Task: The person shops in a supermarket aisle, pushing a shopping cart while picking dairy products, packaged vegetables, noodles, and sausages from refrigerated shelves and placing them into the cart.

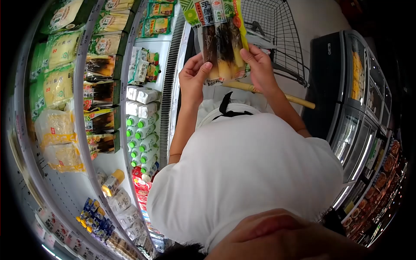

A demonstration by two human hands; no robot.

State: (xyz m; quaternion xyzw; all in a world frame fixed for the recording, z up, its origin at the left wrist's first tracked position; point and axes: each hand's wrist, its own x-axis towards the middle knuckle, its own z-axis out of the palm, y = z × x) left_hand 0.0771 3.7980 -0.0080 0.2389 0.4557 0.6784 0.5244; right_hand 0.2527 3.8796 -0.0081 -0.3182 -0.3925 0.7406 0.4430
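Between both hands I hold up a clear plastic packet of bamboo shoots [222,45], with dark husks, pale yellow ends and a green and yellow printed top. My left hand [193,74] grips its lower left edge, thumb on the front. On the opposite edge my right hand [259,66] is closed, its thumb also pressing the front. The fingers behind the packet are partly hidden. Just beyond and below the packet is a shopping cart [277,39] with a yellow handle [299,101], which neither hand appears to grip.
At left, refrigerated shelves hold similar dark bamboo shoot packets [102,93], bags of pale food [60,86] and green-capped bottles [145,143]. A black freezer cabinet [323,86] with glass doors stands at right.
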